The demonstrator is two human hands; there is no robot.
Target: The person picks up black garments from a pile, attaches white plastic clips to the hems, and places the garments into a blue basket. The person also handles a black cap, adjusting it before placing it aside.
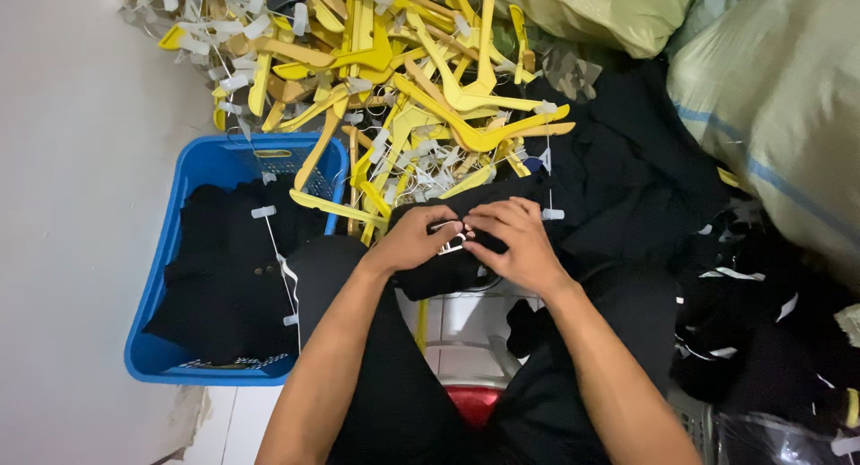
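Black knit garment pinched in my left hand and right hand; I'd keep the small white clip, seemingly between my fingertips, steady.

A black garment lies bunched across the person's knees at centre frame. A small white tag sits on its top, at twelve o'clock of the bundle.

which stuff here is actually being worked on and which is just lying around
In hand:
left hand
right hand
black garment, held by both hands
small white clip, between the fingers

Lying about:
pile of yellow hangers
blue basket of black clothes
heap of black clothes
big sacks
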